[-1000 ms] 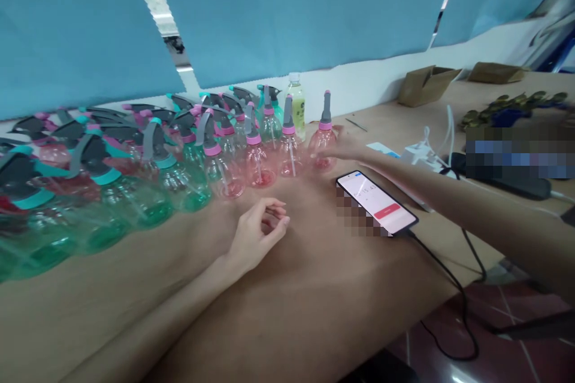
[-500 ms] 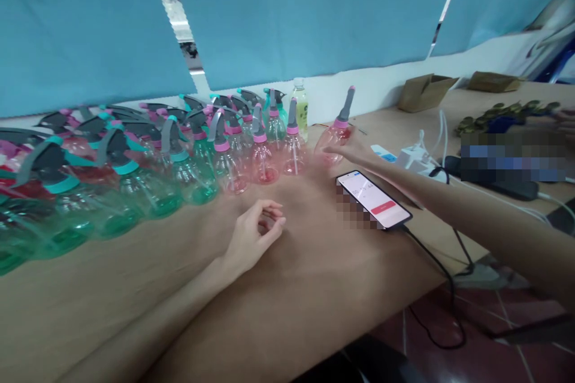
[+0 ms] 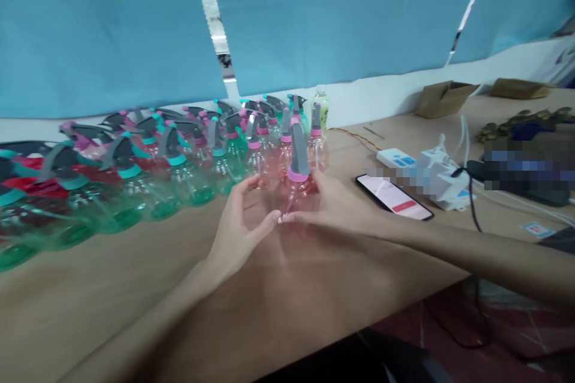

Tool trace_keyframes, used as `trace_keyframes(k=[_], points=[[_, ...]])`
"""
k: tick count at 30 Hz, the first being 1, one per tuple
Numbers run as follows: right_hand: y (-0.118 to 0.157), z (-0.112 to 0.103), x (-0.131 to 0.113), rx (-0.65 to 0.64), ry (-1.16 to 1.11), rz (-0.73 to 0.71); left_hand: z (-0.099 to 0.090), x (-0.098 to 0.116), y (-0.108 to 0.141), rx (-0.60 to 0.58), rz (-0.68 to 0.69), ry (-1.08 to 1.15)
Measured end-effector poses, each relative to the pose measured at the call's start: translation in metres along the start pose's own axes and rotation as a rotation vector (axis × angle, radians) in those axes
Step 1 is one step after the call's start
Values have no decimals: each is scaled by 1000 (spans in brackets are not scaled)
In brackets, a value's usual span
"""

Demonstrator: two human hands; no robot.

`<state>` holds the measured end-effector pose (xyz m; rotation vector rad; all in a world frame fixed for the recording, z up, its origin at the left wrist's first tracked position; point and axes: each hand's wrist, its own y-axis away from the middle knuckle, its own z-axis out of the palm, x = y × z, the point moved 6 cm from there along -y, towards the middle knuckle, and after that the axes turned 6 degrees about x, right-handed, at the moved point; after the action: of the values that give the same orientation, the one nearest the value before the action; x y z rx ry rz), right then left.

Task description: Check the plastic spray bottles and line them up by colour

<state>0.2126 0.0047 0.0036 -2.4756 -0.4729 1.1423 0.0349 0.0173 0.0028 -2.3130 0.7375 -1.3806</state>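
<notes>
A pink-tinted spray bottle (image 3: 298,194) with a pink collar and grey trigger head is upright between my two hands. My right hand (image 3: 339,200) is wrapped round its right side, with the thumb across the front. To its left, my left hand (image 3: 236,230) is curved with thumb and fingers apart. Its thumb tip meets the right thumb at the front of the bottle, while its fingers seem just off the side. Whether the left thumb presses on the bottle, I cannot tell. Behind stand more pink-collared spray bottles (image 3: 317,143), and green ones (image 3: 197,182) extend leftward.
A phone (image 3: 395,196) lies on the table (image 3: 215,323) to the right, beside white adapters (image 3: 438,170) and cables. Farther back are a cardboard box (image 3: 444,100) and a bottle of yellowish liquid (image 3: 320,109). A blue covering (image 3: 336,18) hangs behind.
My right hand has brought the pink spray bottle leftward and nearer, in front of the row. My left hand's fingers have spread beside it. The view has shifted slightly.
</notes>
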Motion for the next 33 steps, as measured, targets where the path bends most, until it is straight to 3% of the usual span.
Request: trace_keyframes(k=[4,7,16,22,25,28,33], points=[[-11,36,-22,-90,-74,-28,-30,6,-2,3,-53,-61],[-15,57,-32,-115,-65,-38,-42,6,-5,17,-109,-60],[-6,95,-57,-86,149,-135,-44,3,-16,89,-128,-43],[-2,110,-60,-130,108,-206,-47,-1,-14,77,-82,123],[-1,111,-50,-275,34,-235,-52,-4,-12,63,-94,118],[-3,104,-23,-378,80,-242,-53,-10,-11,53,-139,47],[-8,90,31,-312,214,-229,-49,-16,-14,47,-172,14]])
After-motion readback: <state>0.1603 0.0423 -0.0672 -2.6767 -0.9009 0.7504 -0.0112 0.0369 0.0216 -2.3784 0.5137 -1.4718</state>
